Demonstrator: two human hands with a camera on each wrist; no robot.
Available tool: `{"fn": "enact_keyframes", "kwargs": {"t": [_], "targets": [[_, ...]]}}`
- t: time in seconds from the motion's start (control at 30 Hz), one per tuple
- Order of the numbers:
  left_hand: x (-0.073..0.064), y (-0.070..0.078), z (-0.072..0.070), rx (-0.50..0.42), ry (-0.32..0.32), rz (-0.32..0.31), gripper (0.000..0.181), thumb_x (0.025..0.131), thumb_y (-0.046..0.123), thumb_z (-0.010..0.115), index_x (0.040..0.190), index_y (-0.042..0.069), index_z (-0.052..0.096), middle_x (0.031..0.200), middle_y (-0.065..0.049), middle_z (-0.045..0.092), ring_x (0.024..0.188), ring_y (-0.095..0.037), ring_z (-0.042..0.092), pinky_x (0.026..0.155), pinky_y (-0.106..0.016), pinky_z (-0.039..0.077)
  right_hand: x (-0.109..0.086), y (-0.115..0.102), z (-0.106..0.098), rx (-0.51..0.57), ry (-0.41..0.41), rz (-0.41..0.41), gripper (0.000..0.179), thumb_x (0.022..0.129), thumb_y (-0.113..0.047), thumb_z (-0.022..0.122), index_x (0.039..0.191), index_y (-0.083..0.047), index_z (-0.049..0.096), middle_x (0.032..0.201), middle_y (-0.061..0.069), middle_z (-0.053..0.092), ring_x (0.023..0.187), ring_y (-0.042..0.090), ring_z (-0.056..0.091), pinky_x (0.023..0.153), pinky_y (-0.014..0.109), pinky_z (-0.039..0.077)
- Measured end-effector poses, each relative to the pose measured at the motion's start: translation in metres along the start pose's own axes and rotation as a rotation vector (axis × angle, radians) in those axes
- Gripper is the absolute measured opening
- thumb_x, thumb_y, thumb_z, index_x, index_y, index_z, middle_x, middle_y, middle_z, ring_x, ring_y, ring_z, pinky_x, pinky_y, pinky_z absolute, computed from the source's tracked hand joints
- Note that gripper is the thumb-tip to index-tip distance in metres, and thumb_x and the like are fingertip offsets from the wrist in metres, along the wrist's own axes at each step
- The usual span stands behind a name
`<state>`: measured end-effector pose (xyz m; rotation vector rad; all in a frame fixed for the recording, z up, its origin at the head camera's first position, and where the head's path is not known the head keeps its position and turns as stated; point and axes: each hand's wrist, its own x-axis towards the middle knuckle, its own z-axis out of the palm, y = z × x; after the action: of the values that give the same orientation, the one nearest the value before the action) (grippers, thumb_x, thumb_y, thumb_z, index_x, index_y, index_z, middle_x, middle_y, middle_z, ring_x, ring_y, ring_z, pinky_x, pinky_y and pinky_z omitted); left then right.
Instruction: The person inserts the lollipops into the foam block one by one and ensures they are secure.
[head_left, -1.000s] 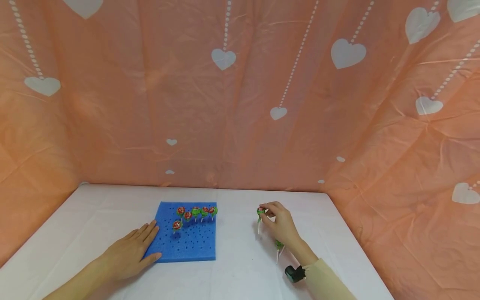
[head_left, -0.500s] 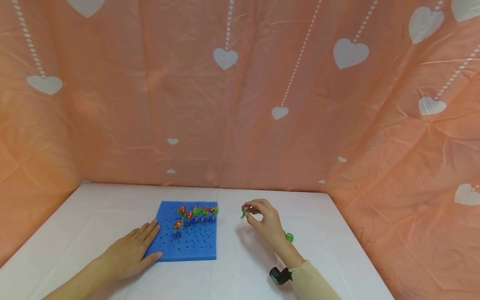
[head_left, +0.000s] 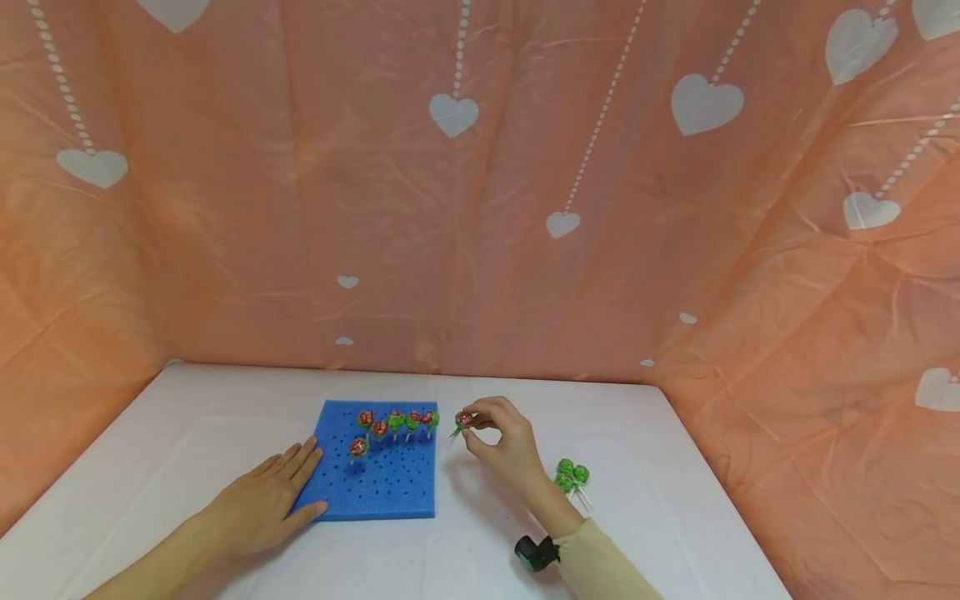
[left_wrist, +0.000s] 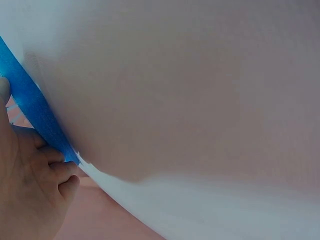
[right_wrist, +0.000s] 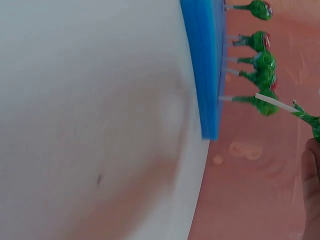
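A blue foam board [head_left: 375,497] with many small holes lies on the white table. Several lollipops in red and green wrappers, one of them a lollipop [head_left: 358,448] nearer the front, stand in it by their sticks. My left hand [head_left: 258,504] rests on the board's left edge with fingers extended. With thumb and fingertips my right hand [head_left: 510,446] pinches another lollipop [head_left: 462,420] by its head, just right of the board. In the right wrist view this lollipop's white stick [right_wrist: 276,103] points toward the standing ones.
A small cluster of green-wrapped lollipops [head_left: 572,475] lies on the table [head_left: 645,533] to the right of my right forearm. An orange curtain [head_left: 495,275] with white hearts surrounds the table at the back and sides.
My right hand has carried the pinched lollipop leftward, close to the board's right edge, and its stick has tilted. The loose lollipops have come into fuller view. My left hand has stayed put.
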<state>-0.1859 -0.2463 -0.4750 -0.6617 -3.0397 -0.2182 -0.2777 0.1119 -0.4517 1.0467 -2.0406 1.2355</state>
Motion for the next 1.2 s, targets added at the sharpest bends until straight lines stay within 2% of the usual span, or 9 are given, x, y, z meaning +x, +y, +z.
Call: {"fn": "enact_keyframes", "kwargs": {"t": [0.2, 0.5, 0.8, 1.03, 1.2], "targets": [[0.000, 0.000, 0.000, 0.000, 0.003, 0.002, 0.081, 0.104, 0.054, 0.056, 0.149, -0.013, 0.046, 0.157, -0.035, 0.038, 0.144, -0.054, 0.039, 0.115, -0.065, 0.037, 0.004, -0.008, 0.015, 0.015, -0.015, -0.020, 0.036, 0.079, 0.013, 0.080, 0.112, 0.002, 0.070, 0.108, 0.014, 0.068, 0.088, 0.026, 0.072, 0.078, 0.032, 0.064], [0.000, 0.000, 0.001, -0.007, 0.004, 0.004, 0.081, 0.104, 0.054, 0.055, 0.148, -0.014, 0.046, 0.157, -0.035, 0.038, 0.144, -0.054, 0.039, 0.115, -0.065, 0.037, 0.008, -0.018, 0.036, 0.041, -0.070, -0.006, 0.034, 0.082, 0.010, 0.081, 0.113, 0.002, 0.071, 0.109, 0.013, 0.069, 0.092, 0.025, 0.072, 0.081, 0.029, 0.063], [0.000, 0.001, 0.000, -0.008, 0.012, 0.002, 0.081, 0.104, 0.053, 0.056, 0.149, -0.014, 0.045, 0.158, -0.035, 0.038, 0.144, -0.054, 0.038, 0.115, -0.065, 0.037, 0.010, -0.028, 0.054, 0.081, -0.129, 0.047, 0.031, 0.085, 0.006, 0.081, 0.115, 0.002, 0.070, 0.109, 0.012, 0.067, 0.095, 0.024, 0.071, 0.083, 0.031, 0.063], [0.000, 0.000, 0.000, -0.015, -0.005, -0.004, 0.082, 0.104, 0.054, 0.055, 0.150, -0.014, 0.044, 0.158, -0.035, 0.037, 0.145, -0.054, 0.037, 0.116, -0.065, 0.036, 0.009, -0.033, 0.068, 0.099, -0.178, 0.133, 0.029, 0.089, 0.002, 0.079, 0.116, -0.003, 0.070, 0.112, 0.008, 0.065, 0.100, 0.018, 0.070, 0.087, 0.030, 0.062], [0.000, 0.000, 0.000, -0.006, 0.007, 0.004, 0.082, 0.104, 0.054, 0.055, 0.149, -0.014, 0.044, 0.158, -0.035, 0.038, 0.144, -0.054, 0.038, 0.115, -0.065, 0.038, 0.009, -0.034, 0.078, 0.135, -0.196, 0.160, 0.028, 0.089, 0.003, 0.079, 0.116, -0.002, 0.069, 0.114, 0.012, 0.064, 0.101, 0.022, 0.070, 0.088, 0.032, 0.062]]}}
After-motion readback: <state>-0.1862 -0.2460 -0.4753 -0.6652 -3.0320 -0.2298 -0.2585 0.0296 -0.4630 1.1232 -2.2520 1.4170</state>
